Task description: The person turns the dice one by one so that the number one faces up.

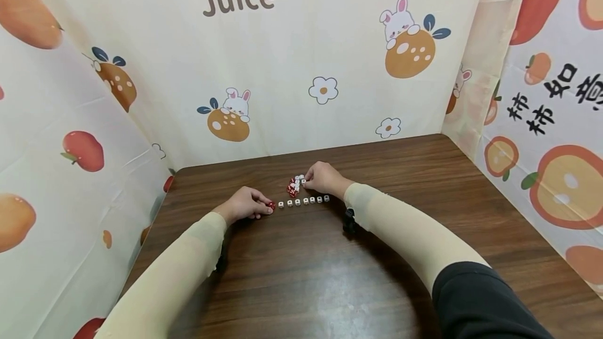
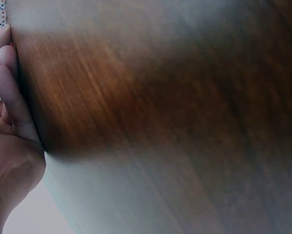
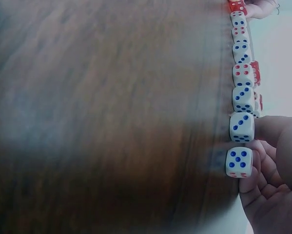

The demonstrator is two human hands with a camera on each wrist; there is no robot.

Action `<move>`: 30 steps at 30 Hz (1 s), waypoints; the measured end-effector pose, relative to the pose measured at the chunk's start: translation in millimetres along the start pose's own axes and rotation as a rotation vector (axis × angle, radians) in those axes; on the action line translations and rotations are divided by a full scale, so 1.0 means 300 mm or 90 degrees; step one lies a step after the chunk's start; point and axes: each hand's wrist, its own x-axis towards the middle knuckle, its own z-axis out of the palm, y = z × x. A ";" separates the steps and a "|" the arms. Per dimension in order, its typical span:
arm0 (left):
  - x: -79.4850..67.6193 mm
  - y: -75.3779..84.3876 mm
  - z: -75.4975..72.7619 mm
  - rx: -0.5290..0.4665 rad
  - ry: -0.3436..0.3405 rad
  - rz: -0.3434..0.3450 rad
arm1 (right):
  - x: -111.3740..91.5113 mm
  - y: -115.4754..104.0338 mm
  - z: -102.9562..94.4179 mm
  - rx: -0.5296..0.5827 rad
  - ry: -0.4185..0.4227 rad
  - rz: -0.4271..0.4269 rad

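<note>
At the left end of a row of white dice (image 1: pixel 298 202), my left hand (image 1: pixel 245 203) pinches a red die (image 1: pixel 270 205) between thumb and fingertips. That red die also shows in the right wrist view, at the far end of the row. Behind the row lies a small cluster of white dice and red dice (image 1: pixel 293 192). My right hand (image 1: pixel 325 178) reaches to the cluster's right side, thumb and forefinger at a white die (image 1: pixel 303 182). In the right wrist view the nearest row die (image 3: pixel 239 162) partly covers the right hand's fingers, and the die they grip is hidden.
The dice stand on a brown wood-grain table (image 1: pixel 292 271). A fruit-patterned cloth backdrop (image 1: pixel 282 56) rises behind the table and along both sides. A dark strap device (image 1: pixel 349 223) sits under the right wrist.
</note>
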 end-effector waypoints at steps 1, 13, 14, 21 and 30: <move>0.000 0.000 0.000 0.000 -0.001 0.000 | -0.001 0.002 -0.001 0.003 -0.001 0.000; -0.008 0.008 0.000 0.004 -0.002 0.006 | -0.037 0.073 -0.040 0.096 0.001 0.003; -0.008 0.008 0.001 0.003 -0.002 0.005 | -0.041 0.083 -0.044 0.104 0.001 0.003; -0.009 0.008 0.004 0.001 -0.003 0.006 | -0.087 0.141 -0.081 0.124 0.007 0.017; -0.009 0.013 0.002 -0.004 -0.004 -0.003 | -0.151 0.182 -0.113 0.142 -0.011 0.031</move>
